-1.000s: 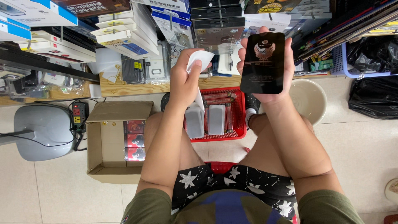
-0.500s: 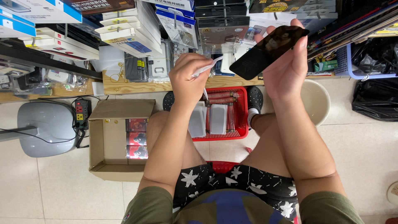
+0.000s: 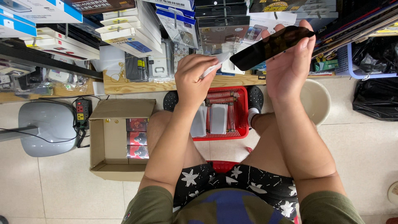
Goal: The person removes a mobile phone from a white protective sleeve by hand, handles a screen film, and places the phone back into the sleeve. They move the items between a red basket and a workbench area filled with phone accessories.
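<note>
The right hand [image 3: 290, 62] grips a dark phone [image 3: 271, 46] by its edges, tilted, above the red basket [image 3: 241, 112]. The left hand [image 3: 194, 76] pinches a white wipe [image 3: 217, 62] just beside the phone's lower end. A cardboard box [image 3: 110, 141] sits on the floor to the left.

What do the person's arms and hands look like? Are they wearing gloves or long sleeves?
No gloves and no long sleeves. Both the left hand and the right hand are bare, with no rings, watch or bracelet showing. The forearms are bare too, up past the elbows. Only short olive-green sleeves cover the tops of the arms, at the bottom of the picture.
</note>
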